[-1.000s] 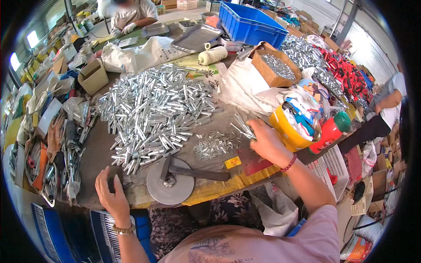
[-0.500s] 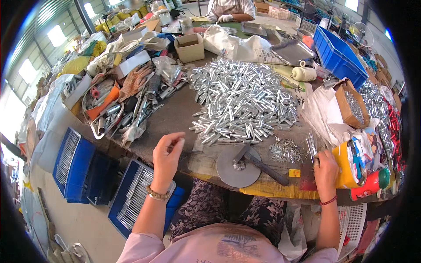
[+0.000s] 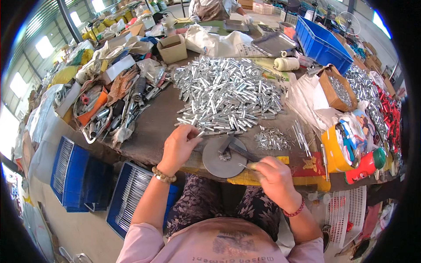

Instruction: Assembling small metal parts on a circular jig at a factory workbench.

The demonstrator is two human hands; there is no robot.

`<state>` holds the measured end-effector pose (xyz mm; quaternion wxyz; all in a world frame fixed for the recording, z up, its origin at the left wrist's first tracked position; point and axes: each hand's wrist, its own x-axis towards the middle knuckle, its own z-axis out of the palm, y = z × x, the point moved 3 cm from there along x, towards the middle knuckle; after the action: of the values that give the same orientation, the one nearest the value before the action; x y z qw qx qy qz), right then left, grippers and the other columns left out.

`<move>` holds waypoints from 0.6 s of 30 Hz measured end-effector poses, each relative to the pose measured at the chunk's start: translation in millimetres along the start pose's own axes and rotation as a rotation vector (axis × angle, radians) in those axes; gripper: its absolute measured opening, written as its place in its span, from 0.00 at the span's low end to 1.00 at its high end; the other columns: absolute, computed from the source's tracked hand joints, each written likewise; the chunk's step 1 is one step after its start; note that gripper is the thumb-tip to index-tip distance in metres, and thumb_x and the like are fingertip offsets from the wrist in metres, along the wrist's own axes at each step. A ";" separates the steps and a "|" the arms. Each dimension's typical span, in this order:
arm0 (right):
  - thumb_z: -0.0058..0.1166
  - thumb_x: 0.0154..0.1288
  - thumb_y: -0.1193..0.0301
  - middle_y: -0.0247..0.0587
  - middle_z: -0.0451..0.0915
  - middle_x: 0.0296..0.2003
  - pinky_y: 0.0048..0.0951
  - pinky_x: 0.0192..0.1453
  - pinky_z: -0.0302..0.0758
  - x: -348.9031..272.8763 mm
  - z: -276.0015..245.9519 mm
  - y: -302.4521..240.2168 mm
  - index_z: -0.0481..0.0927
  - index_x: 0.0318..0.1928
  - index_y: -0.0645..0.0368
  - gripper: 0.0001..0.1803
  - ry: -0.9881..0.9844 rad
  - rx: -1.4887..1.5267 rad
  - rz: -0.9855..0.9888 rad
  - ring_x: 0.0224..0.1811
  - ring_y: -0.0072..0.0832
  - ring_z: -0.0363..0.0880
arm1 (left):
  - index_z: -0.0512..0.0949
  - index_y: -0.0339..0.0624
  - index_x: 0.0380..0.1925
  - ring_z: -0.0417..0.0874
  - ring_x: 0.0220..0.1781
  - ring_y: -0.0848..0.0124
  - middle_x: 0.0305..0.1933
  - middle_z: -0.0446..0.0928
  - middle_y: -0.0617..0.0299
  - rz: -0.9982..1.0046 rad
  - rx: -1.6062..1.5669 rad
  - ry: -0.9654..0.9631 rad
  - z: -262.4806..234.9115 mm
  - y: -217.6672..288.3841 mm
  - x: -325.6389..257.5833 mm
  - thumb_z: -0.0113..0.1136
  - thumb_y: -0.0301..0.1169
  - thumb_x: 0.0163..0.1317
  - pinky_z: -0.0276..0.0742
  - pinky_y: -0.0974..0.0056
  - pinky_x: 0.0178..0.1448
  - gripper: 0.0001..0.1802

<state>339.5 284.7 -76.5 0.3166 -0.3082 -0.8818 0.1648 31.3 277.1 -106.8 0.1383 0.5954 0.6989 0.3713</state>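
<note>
My left hand (image 3: 180,147) is at the front edge of a heap of short silver metal tubes (image 3: 230,92). Its thumb and forefinger close on one short metal tube (image 3: 201,134). My right hand (image 3: 276,177) is closed at the right of a round grey metal disc (image 3: 219,163), and the tip of a thin metal rod (image 3: 242,165) sticks out from its fingers. A hammer (image 3: 241,150) lies across the disc, head on it; the handle's end is hidden behind my right hand. Small metal bits (image 3: 224,156) sit on the disc beside the hammer head.
Small metal pins (image 3: 272,139) and thin rods (image 3: 301,136) lie to the right, near a yellow container (image 3: 335,151). Tools clutter the left. Blue crates (image 3: 116,210) of metal rods stand at lower left. A person (image 3: 215,9) works across the table.
My right hand has moved left from the thin rods to beside the disc, with a thin rod in it. My left hand has moved right to the heap and taken a tube. The view has shifted.
</note>
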 end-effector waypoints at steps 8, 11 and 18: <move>0.64 0.55 0.81 0.40 0.77 0.40 0.40 0.48 0.82 13.2 14.8 -2.3 0.83 0.42 0.58 0.13 -0.080 -0.140 -0.024 0.44 0.41 0.82 | 0.85 0.37 0.41 0.83 0.38 0.62 0.37 0.80 0.57 0.171 -0.080 -0.103 1.1 44.7 -40.8 0.75 0.23 0.60 0.79 0.60 0.43 0.10; 0.63 0.54 0.81 0.40 0.78 0.39 0.40 0.47 0.82 11.3 13.7 -3.7 0.82 0.42 0.57 0.13 -0.071 -0.134 0.008 0.42 0.41 0.82 | 0.84 0.36 0.40 0.84 0.38 0.59 0.38 0.81 0.55 0.170 0.015 0.055 9.0 38.0 -38.2 0.74 0.23 0.61 0.79 0.58 0.44 0.09; 0.64 0.53 0.81 0.39 0.80 0.38 0.41 0.48 0.82 0.3 23.4 -3.6 0.80 0.42 0.57 0.14 -0.014 -0.170 0.038 0.42 0.41 0.83 | 0.84 0.38 0.39 0.84 0.41 0.54 0.40 0.84 0.54 0.209 0.017 0.060 21.5 43.9 -40.8 0.74 0.23 0.59 0.80 0.55 0.46 0.09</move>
<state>322.2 280.0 -92.1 0.2800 -0.3495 -0.8888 0.0972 87.3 247.2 -101.6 0.0728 0.6550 0.6400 0.3952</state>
